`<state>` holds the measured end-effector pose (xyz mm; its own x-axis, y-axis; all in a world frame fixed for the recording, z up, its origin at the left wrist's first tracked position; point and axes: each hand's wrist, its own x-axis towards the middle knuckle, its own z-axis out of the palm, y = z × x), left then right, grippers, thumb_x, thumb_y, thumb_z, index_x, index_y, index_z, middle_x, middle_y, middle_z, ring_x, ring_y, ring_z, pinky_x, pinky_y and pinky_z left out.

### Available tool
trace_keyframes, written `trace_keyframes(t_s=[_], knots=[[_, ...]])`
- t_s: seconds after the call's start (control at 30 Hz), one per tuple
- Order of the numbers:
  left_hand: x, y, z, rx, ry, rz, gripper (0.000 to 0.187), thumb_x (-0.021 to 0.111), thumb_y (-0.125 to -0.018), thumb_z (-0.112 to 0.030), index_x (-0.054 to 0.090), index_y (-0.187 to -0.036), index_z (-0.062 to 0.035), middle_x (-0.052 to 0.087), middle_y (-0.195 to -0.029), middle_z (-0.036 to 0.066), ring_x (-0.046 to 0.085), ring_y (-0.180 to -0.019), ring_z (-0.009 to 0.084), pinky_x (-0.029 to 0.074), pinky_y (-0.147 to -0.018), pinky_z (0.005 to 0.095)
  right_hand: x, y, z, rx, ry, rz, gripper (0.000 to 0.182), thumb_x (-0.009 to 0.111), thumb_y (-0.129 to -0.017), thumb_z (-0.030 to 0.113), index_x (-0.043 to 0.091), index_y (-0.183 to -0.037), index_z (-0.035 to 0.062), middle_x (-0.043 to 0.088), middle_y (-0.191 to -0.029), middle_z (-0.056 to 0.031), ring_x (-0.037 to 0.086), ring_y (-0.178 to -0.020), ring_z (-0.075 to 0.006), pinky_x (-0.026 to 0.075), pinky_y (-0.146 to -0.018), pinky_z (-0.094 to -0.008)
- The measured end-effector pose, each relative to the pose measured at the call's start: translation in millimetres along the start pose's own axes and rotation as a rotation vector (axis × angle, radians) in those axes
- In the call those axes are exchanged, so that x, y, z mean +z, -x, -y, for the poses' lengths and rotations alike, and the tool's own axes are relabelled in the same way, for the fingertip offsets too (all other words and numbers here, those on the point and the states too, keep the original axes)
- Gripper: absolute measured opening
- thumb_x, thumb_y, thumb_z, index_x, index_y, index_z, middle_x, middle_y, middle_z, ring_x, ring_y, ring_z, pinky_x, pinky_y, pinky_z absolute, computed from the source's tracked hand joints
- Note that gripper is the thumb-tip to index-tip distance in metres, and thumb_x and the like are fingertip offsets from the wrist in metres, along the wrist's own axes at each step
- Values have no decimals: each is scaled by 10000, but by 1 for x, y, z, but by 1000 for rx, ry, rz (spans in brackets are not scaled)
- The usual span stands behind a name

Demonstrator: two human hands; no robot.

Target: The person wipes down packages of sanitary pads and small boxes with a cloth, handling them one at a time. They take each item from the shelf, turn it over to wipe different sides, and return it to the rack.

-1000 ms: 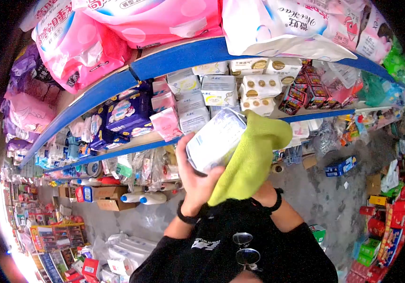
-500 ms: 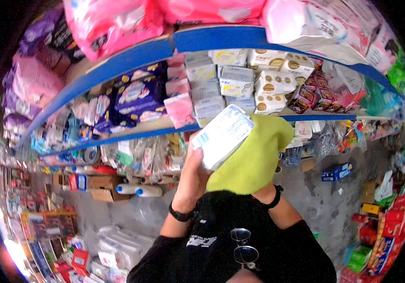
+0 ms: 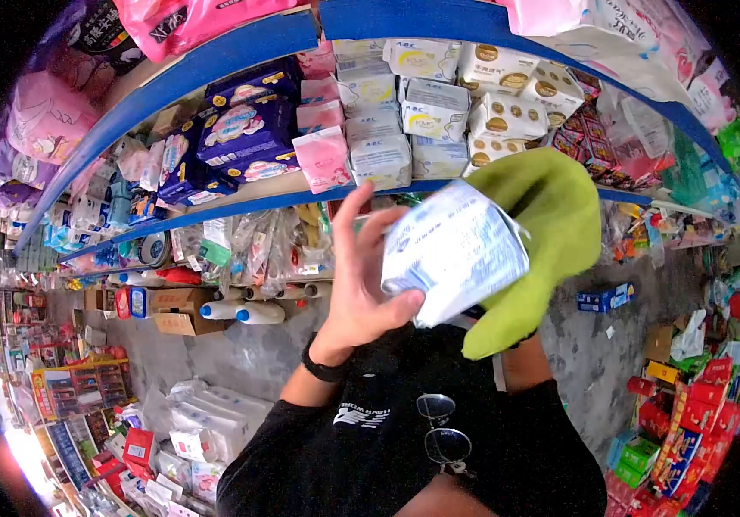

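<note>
The white package [image 3: 456, 254] sits in the middle of the frame, below the shelf edge, its broad printed face turned up toward me. As I see it, its long axis slants from lower left to upper right, somewhat foreshortened, and one corner points toward the top of the frame. My left hand [image 3: 357, 280] has it by the left side: the thumb [image 3: 403, 306] lies against its lower-left corner, a forefinger [image 3: 351, 207] stands up, clear of it, and the rest of my fingers go partly out of sight behind it. So the hand is about half open around the package.

My left forearm [image 3: 308, 389] rises from the lower left of centre, a black band [image 3: 325, 364] at the wrist. A yellow-green cloth [image 3: 547, 241] drapes right of the package, against its right side. My right forearm [image 3: 527, 369] comes up from the lower right and ends behind the cloth; the right hand is covered, so I cannot tell how its fingers stand or what they grip.

The package carries blue print in several lines, too washed out for me to read. On the shelf above, "ABC" is legible on the white packs [image 3: 433, 110]. A black bag [image 3: 99, 34] at the upper left bears white Chinese characters. Upside-down white lettering marks my black shirt [image 3: 508, 439], where glasses [image 3: 446, 444] hang.
</note>
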<state>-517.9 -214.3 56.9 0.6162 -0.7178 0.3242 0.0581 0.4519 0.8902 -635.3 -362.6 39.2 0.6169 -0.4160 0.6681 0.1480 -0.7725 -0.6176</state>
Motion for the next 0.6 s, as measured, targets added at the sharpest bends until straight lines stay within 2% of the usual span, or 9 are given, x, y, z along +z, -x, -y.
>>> trace_keyframes(t_s=[0.13,0.2,0.4,0.47,0.6], knots=[[5,-2,-4,-74,-45,-80,995,768,-600,-107,105,-1339,-48,368,-1196,185,446,-1117,277,382,-950,378,4,1,10,-132,83,21,444,521,-860,255,435,-1237,38,482,-1219,-144,464,-1101,-313,351,-953,-428],[10,-2,2,11,-87,-92,1006,791,-586,-130,121,-1332,-52,372,-1195,188,452,-1113,282,397,-939,383,12,5,15,-226,147,49,436,522,-860,247,442,-1231,34,489,-1212,-145,476,-1090,-314,361,-946,-428],[14,-2,-3,-73,71,-177,911,781,-628,-66,168,-1301,-44,376,-1198,187,460,-1107,271,431,-909,362,25,12,20,-430,344,35,414,524,-860,226,462,-1215,22,510,-1190,-147,509,-1058,-320,391,-924,-429],[11,-5,0,-47,-79,-193,885,785,-630,-77,196,-1290,-39,372,-1200,184,462,-1102,263,430,-906,358,27,17,20,-479,401,21,407,524,-860,218,469,-1210,19,517,-1183,-148,520,-1047,-322,401,-917,-429],[15,-9,-2,-3,-99,-196,884,798,-607,-82,222,-1275,-32,363,-1206,166,441,-1121,243,415,-917,353,30,15,16,-530,443,-16,396,525,-860,207,479,-1202,13,528,-1172,-149,537,-1031,-325,416,-906,-429]])
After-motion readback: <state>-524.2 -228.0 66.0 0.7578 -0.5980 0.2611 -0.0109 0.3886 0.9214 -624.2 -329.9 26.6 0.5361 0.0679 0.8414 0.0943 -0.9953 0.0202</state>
